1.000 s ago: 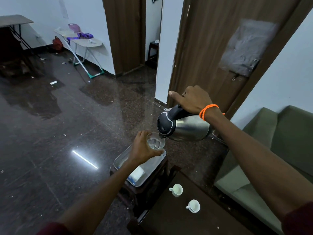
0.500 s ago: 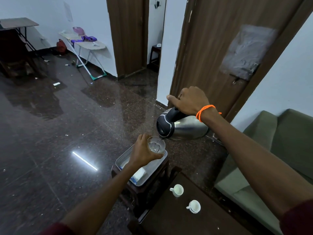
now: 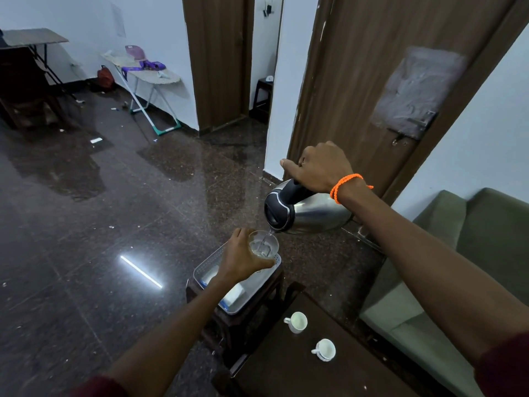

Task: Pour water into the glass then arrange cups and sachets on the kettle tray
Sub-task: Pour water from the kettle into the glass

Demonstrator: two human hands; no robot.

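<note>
My left hand (image 3: 240,259) grips a clear glass (image 3: 264,243) and holds it above the far end of the white kettle tray (image 3: 248,300). My right hand (image 3: 320,166) holds the black handle of a steel kettle (image 3: 309,214), tipped with its spout over the glass. A thin stream of water runs into the glass, which is partly filled. White sachets (image 3: 235,294) lie in the tray. Two white cups, one (image 3: 297,322) nearer the tray and one (image 3: 325,349) closer to me, stand on a dark table (image 3: 286,373).
The tray rests on a small dark wooden stool (image 3: 243,322). A green sofa (image 3: 463,259) is at the right. A brown door (image 3: 372,81) stands behind the kettle. An ironing board (image 3: 146,73) and a folding table (image 3: 34,38) stand far left on the glossy dark floor.
The kettle stays tipped over the glass and the water level in the glass has risen a little. Both hands hold nearly the same places.
</note>
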